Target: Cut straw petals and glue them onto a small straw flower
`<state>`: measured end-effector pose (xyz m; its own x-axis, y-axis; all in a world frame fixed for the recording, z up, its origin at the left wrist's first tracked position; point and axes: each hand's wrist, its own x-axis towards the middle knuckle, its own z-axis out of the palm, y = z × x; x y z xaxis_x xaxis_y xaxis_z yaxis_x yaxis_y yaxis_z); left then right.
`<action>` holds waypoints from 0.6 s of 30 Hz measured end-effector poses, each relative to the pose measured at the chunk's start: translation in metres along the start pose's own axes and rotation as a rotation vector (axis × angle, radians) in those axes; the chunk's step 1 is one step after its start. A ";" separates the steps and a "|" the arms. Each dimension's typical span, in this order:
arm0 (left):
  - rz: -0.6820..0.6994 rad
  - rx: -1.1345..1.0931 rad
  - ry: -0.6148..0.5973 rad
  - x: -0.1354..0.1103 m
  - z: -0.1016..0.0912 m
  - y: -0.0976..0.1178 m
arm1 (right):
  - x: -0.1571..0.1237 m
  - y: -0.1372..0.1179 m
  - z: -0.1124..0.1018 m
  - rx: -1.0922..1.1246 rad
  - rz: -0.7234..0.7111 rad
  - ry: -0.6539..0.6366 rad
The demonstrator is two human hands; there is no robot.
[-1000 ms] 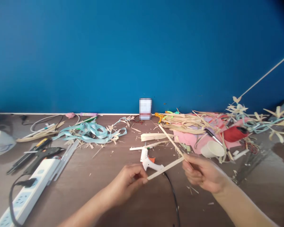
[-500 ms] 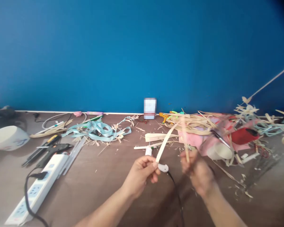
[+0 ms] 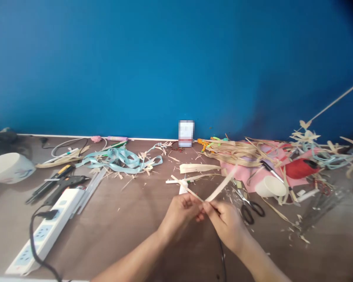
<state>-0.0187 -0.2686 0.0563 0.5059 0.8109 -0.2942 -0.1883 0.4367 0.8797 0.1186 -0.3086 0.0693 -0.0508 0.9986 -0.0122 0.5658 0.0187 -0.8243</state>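
My left hand [image 3: 186,209] and my right hand [image 3: 225,221] meet above the table, fingertips pinched close together. Two pale strips of dried husk or leaf come together at the fingertips. The narrow strip [image 3: 190,190] slants up to the left, and the wider strip [image 3: 223,183] slants up to the right. Which fingers grip which strip is partly hidden at the crossing. Just behind my left hand lies a white corded tool [image 3: 182,188], mostly covered. Black-handled scissors [image 3: 248,203] rest open on the table, right of my right hand.
Pale strips [image 3: 233,152] lie piled at the back right, beside pink sheets [image 3: 238,172], a white cup [image 3: 270,187] and a red spool [image 3: 300,168]. Light blue ribbon [image 3: 120,161] is heaped left of centre. A glue gun [image 3: 67,186] and power strip [image 3: 45,233] lie at left.
My right hand has moved left with its narrow strip and now touches my left hand. The wider strip leans further right. The scissors, formerly behind my right hand, are now visible.
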 end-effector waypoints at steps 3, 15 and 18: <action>0.062 0.074 -0.020 -0.004 0.000 -0.001 | 0.001 0.001 0.002 0.057 0.033 -0.006; 0.334 0.315 -0.034 -0.009 -0.001 0.000 | 0.005 0.002 -0.003 0.903 0.439 -0.344; 0.350 0.319 -0.035 -0.010 0.001 0.002 | 0.005 0.001 -0.008 0.991 0.486 -0.406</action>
<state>-0.0234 -0.2757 0.0616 0.4868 0.8722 0.0482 -0.0874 -0.0063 0.9962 0.1256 -0.3036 0.0733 -0.3657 0.7983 -0.4786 -0.2802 -0.5848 -0.7612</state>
